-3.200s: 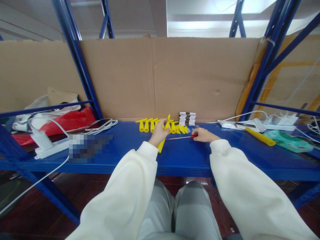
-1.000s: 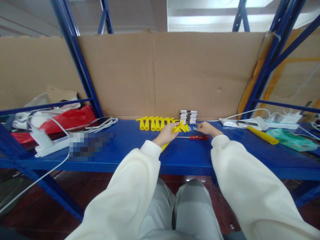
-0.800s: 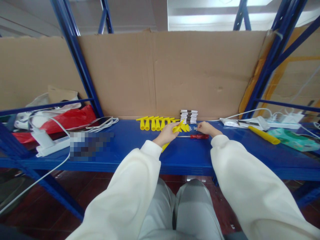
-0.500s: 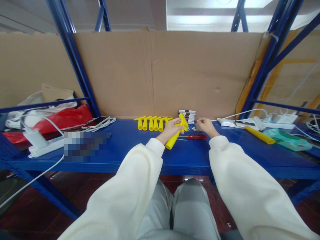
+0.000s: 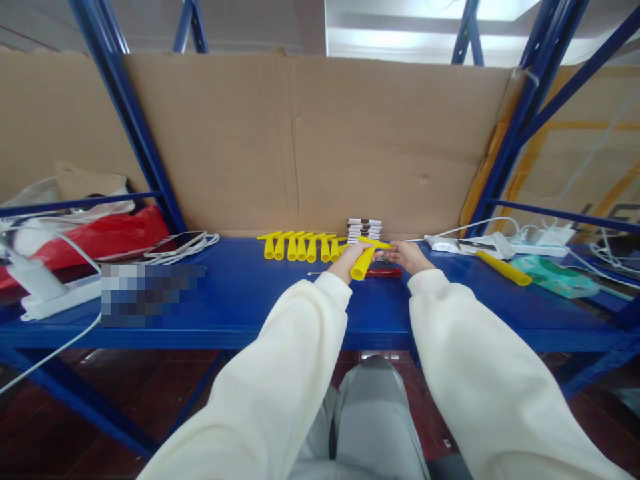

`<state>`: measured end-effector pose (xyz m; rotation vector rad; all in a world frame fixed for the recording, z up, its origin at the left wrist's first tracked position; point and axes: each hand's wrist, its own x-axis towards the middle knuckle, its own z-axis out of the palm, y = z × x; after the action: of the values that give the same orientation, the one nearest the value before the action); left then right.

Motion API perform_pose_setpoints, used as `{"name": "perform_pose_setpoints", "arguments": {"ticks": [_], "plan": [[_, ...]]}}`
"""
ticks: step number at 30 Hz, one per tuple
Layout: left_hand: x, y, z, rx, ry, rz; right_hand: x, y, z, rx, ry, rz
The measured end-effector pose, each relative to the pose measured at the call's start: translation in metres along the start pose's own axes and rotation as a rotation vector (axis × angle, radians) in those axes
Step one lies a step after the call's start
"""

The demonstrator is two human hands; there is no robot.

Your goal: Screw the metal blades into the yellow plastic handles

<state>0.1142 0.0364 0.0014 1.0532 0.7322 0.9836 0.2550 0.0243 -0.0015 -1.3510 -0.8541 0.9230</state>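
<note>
My left hand (image 5: 349, 259) is closed around a yellow T-shaped plastic piece (image 5: 363, 263), whose hollow round handle points toward me. At the right end of its crossbar is my right hand (image 5: 406, 256), with fingers drawn together. Whether those fingers grip the crossbar or something small is hidden. Under the hands lies a screwdriver (image 5: 385, 273) with a red handle, its shaft pointing left. Small metal bits (image 5: 383, 257), partly covered, lie just behind the yellow piece. A stack of small white packs (image 5: 365, 228) stands behind the left hand.
Several matching yellow pieces (image 5: 301, 247) stand in a row at left. Another yellow piece (image 5: 503, 269) lies at right beside a green packet (image 5: 563, 275). A white power strip (image 5: 63, 293) and red bag (image 5: 117, 233) are far left. Cardboard (image 5: 360, 147) backs the blue shelf (image 5: 240, 293).
My right hand has come left from the small metal bits to the yellow piece's crossbar. My left hand has turned the piece so its handle points more directly toward me. The view has shifted slightly.
</note>
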Motion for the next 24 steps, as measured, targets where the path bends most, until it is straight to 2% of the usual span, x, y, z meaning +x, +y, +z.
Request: {"name": "perform_pose_setpoints", "arguments": {"ticks": [2, 3, 6, 9, 10, 13, 15, 20, 24], "plan": [[-0.002, 0.005, -0.003, 0.112, 0.106, 0.046, 0.004, 0.002, -0.001, -0.164, 0.03, -0.082], [-0.005, 0.008, -0.005, 0.19, 0.139, 0.113, 0.006, 0.004, -0.002, -0.286, 0.043, -0.141], [-0.015, 0.021, -0.018, 0.489, 0.213, 0.449, 0.01, 0.005, -0.005, -0.72, 0.005, -0.304], [-0.031, 0.032, -0.043, 0.902, 0.234, 0.787, 0.009, 0.004, -0.007, -1.017, -0.056, -0.335], [-0.038, 0.034, -0.053, 1.038, 0.221, 0.853, 0.007, 0.003, -0.007, -1.076, -0.059, -0.33], [-0.055, 0.033, -0.078, 1.316, 0.242, 0.885, 0.002, 0.002, -0.006, -1.197, -0.094, -0.346], [-0.063, 0.029, -0.088, 1.378, 0.26, 0.87, 0.001, 0.003, -0.005, -1.238, -0.136, -0.376], [-0.066, 0.017, -0.091, 1.284, 0.23, 0.874, 0.001, 0.007, -0.005, -1.295, -0.184, -0.433], [-0.063, 0.015, -0.088, 1.208, 0.201, 0.848, 0.002, 0.007, -0.003, -1.329, -0.208, -0.416]]}}
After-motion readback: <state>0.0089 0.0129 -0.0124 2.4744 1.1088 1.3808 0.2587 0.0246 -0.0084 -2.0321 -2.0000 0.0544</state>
